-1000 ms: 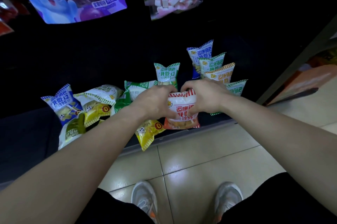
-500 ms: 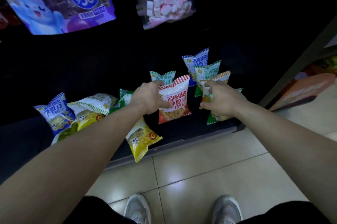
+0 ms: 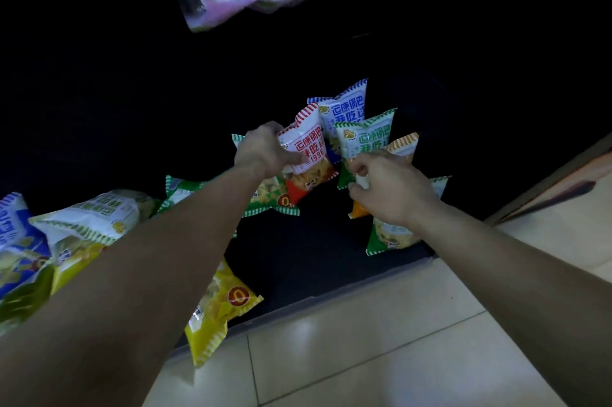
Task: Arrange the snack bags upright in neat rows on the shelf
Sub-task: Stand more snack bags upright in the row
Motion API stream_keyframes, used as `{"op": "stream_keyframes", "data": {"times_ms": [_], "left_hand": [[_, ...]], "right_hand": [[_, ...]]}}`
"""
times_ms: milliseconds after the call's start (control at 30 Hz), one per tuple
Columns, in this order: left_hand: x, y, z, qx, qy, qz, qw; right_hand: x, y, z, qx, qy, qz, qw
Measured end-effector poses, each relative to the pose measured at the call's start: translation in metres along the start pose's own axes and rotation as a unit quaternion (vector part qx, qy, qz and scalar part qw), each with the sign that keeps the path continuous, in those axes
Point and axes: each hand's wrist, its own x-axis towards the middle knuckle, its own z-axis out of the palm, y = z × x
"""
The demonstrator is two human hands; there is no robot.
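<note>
Head view: left hand (image 3: pixel 261 150) grips red-striped plastic snack bag (image 3: pixel 309 155), tilted, at frame centre over dark shelf (image 3: pixel 314 261). Right hand (image 3: pixel 387 188), fingers curled, pinches orange-striped snack bag (image 3: pixel 402 143) in upright row right of centre; green-striped snack bag (image 3: pixel 367 135) and blue-striped snack bag (image 3: pixel 344 105) stand above it in frame. Yellow snack bag (image 3: pixel 222 304) lies flat, lower centre.
</note>
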Motion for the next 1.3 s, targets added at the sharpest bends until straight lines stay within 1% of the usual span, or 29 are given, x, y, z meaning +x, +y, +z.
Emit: {"op": "stream_keyframes", "data": {"times_ms": [133,267,467,533,600,667,833,967,1067,1167,1300], "left_hand": [[0.026,-0.009,0.004,-0.022,-0.009,0.01,1.0],[0.038,-0.02,-0.003,-0.007,-0.007,0.011,1.0],[0.036,-0.024,-0.007,0.085,-0.012,0.047,0.995],[0.037,-0.017,-0.004,0.109,-0.028,0.067,0.991],[0.039,-0.01,0.0,0.123,-0.038,0.068,0.989],[0.042,-0.005,0.005,0.124,-0.024,0.051,0.991],[0.053,-0.006,0.011,0.077,0.015,0.016,0.997],[0.057,-0.02,0.014,0.064,0.042,0.016,0.997],[0.064,-0.023,0.011,0.105,0.042,0.039,0.993],[0.071,-0.013,0.012,0.185,0.047,0.067,0.979],[0.065,-0.011,0.018,0.218,0.114,0.074,0.966]], "right_hand": [[0.009,0.003,0.01,0.007,0.028,-0.003,1.0],[0.013,0.002,0.017,-0.018,0.051,-0.01,0.998],[0.015,-0.005,0.017,-0.035,0.045,-0.023,0.998],[0.017,-0.007,0.017,-0.04,0.038,-0.025,0.998],[0.018,-0.009,0.018,-0.042,0.032,-0.024,0.998],[0.02,-0.009,0.02,-0.044,0.031,-0.023,0.998],[0.022,-0.008,0.027,-0.028,0.036,-0.032,0.998],[0.023,-0.01,0.032,-0.02,0.038,-0.037,0.998],[0.024,-0.011,0.035,-0.016,0.029,-0.038,0.999],[0.024,-0.01,0.037,-0.018,0.025,-0.041,0.999],[0.024,-0.008,0.04,-0.024,0.019,-0.034,0.999]]}}
